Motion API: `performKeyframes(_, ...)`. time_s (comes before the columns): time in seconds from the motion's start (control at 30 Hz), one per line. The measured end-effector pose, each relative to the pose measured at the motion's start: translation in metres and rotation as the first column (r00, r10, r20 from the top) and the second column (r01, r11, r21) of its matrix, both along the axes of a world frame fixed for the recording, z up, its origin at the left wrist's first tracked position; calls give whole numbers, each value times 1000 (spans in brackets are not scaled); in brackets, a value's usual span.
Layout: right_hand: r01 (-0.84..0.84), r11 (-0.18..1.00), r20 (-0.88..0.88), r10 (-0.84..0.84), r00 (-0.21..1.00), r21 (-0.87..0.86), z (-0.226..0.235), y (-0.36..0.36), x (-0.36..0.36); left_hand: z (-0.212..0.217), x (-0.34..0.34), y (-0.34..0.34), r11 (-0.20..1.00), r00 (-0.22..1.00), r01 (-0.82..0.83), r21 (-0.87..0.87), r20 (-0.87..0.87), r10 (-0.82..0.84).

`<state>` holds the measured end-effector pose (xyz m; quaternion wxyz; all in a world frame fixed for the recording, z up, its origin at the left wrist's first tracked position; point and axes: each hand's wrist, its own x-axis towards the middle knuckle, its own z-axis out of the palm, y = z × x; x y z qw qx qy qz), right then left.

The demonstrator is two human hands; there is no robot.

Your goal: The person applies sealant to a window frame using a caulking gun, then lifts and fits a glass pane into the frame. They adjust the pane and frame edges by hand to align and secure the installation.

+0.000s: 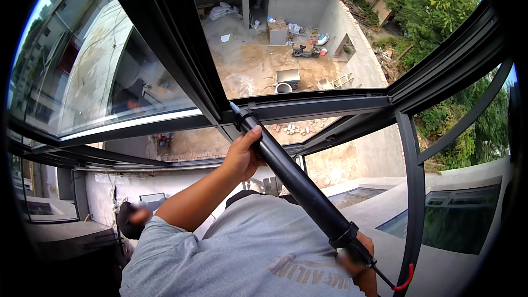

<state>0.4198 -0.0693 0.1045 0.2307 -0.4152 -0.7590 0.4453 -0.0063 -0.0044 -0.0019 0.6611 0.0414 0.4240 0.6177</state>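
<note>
A long black caulking gun (305, 187) slants across in front of my grey shirt. Its pale nozzle (235, 108) points up and left, at the corner where the dark window frame (324, 108) bars meet. Whether the tip touches the frame, I cannot tell. My left hand (246, 155) is wrapped round the front end of the barrel, just behind the nozzle. At the rear end my right hand (364, 247) closes round the grip, partly hidden by the gun. A thin rod with a red hooked end (406, 279) sticks out behind it.
A glass pane (148, 88) fills the frame at left; dark frame bars (410, 187) stand at right. Through the opening lies a yard far below, with a wheelbarrow (287, 76) and a scooter (306, 51). A person's dark cap (129, 221) shows beside my left arm.
</note>
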Motion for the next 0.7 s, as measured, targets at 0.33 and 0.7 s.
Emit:
performKeyframes(0.33,38,955,-87,-67,994,-293,-44,-14,46,10,3,6,999,998,-23,-29,-54,21)
performKeyframes(0.7,144,825,-316,-362,877,-547,-60,-25,70,19,23,23,998,998,1,-60,-66,-5)
